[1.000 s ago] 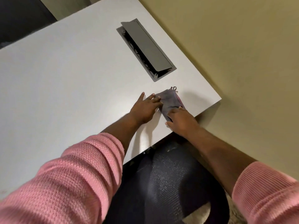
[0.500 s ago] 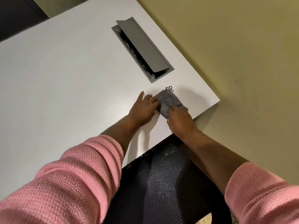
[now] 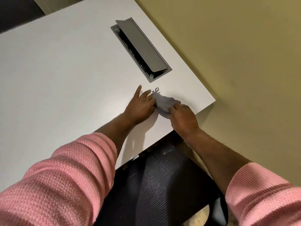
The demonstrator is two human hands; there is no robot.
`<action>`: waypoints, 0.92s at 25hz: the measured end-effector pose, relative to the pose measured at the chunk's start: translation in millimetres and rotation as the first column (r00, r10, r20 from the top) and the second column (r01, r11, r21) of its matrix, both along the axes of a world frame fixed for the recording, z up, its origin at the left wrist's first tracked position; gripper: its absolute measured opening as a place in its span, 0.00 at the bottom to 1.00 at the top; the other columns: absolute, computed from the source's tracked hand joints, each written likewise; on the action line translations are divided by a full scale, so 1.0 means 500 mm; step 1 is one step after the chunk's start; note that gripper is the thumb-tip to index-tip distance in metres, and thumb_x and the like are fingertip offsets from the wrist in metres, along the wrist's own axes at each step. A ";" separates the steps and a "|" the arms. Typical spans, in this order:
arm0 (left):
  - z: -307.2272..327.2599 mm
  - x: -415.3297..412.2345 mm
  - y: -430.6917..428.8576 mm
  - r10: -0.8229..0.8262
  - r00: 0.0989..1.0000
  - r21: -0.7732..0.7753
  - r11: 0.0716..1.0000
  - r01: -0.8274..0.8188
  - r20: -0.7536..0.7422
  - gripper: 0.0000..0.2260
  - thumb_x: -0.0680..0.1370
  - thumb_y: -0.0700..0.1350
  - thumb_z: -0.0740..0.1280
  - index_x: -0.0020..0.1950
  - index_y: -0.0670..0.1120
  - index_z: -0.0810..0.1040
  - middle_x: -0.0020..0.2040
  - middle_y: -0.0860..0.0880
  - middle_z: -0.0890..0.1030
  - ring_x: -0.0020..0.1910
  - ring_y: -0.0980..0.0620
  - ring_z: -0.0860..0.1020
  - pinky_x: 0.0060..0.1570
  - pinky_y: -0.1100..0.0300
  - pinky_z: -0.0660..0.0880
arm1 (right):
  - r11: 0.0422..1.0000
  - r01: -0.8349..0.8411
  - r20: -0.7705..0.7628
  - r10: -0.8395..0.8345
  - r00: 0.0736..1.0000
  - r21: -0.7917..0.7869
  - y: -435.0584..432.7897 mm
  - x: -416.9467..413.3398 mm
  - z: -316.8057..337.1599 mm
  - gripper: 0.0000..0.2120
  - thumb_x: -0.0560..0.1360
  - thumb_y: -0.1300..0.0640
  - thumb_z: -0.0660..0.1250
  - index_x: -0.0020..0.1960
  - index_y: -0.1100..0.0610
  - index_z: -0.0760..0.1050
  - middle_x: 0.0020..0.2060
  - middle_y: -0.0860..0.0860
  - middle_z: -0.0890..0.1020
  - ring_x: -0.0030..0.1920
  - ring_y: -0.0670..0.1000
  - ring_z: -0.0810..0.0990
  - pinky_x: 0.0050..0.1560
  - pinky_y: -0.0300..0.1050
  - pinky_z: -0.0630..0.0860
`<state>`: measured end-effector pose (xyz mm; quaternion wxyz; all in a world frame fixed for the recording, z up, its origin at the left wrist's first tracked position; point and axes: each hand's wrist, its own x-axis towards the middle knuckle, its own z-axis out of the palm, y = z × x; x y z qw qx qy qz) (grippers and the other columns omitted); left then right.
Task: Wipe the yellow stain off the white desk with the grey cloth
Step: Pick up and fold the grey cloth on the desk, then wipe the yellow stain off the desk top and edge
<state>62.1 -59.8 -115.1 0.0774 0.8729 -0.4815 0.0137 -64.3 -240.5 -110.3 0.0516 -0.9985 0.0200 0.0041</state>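
The grey cloth (image 3: 163,101) lies bunched on the white desk (image 3: 65,70) near its right corner, with a loose thread loop at its far end. My left hand (image 3: 140,106) rests flat on the desk with its fingertips on the cloth's left edge. My right hand (image 3: 183,117) pinches the cloth's near right side. No yellow stain shows anywhere; the spot under the cloth is hidden.
A grey cable hatch (image 3: 140,48) with its lid tilted up is set into the desk beyond my hands. A dark mesh chair (image 3: 162,185) stands under the desk's near edge. The desk's right edge meets an olive floor (image 3: 244,62).
The cloth has gone from a flat folded strip to a bunched heap. My right hand shifted slightly right and gathered it; my left hand stayed at its left edge.
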 end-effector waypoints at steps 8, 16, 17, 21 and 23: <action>0.151 -0.027 0.165 0.151 0.987 -0.046 0.987 -0.154 -0.047 0.13 0.84 0.48 0.59 0.57 0.43 0.79 0.56 0.43 0.85 0.69 0.45 0.77 0.80 0.40 0.48 | 0.982 -0.187 0.250 0.187 0.950 -0.024 0.103 0.028 0.113 0.15 0.72 0.62 0.75 0.58 0.62 0.81 0.49 0.59 0.86 0.47 0.59 0.85 0.73 0.55 0.69; 0.285 -0.141 0.462 0.261 0.964 0.058 0.964 -0.258 -0.046 0.10 0.82 0.46 0.62 0.61 0.47 0.78 0.46 0.48 0.83 0.54 0.44 0.79 0.78 0.38 0.50 | 0.966 -0.259 0.315 0.252 0.915 -0.021 0.372 0.003 0.240 0.14 0.67 0.68 0.75 0.53 0.61 0.83 0.43 0.58 0.86 0.44 0.59 0.85 0.73 0.53 0.69; 0.293 -0.161 0.500 0.282 0.959 0.070 0.958 -0.279 -0.036 0.09 0.81 0.46 0.63 0.60 0.47 0.78 0.45 0.48 0.83 0.52 0.44 0.79 0.77 0.37 0.52 | 0.959 -0.282 0.322 0.274 0.906 -0.025 0.410 -0.004 0.252 0.14 0.67 0.68 0.75 0.52 0.60 0.83 0.42 0.57 0.85 0.43 0.59 0.84 0.73 0.53 0.69; 0.326 -0.242 0.675 0.375 0.927 0.109 0.922 -0.373 -0.006 0.06 0.80 0.47 0.64 0.50 0.49 0.80 0.43 0.49 0.82 0.50 0.44 0.79 0.76 0.36 0.56 | 0.927 -0.366 0.306 0.372 0.876 -0.079 0.570 -0.053 0.294 0.13 0.66 0.66 0.75 0.50 0.59 0.84 0.40 0.56 0.85 0.40 0.58 0.84 0.72 0.55 0.68; 0.337 -0.277 0.765 0.413 0.911 0.122 0.903 -0.412 0.018 0.06 0.79 0.47 0.62 0.44 0.51 0.77 0.41 0.50 0.81 0.48 0.45 0.78 0.77 0.37 0.55 | 0.909 -0.401 0.276 0.417 0.866 -0.113 0.649 -0.080 0.307 0.13 0.66 0.65 0.73 0.50 0.57 0.84 0.39 0.54 0.85 0.40 0.59 0.83 0.70 0.55 0.65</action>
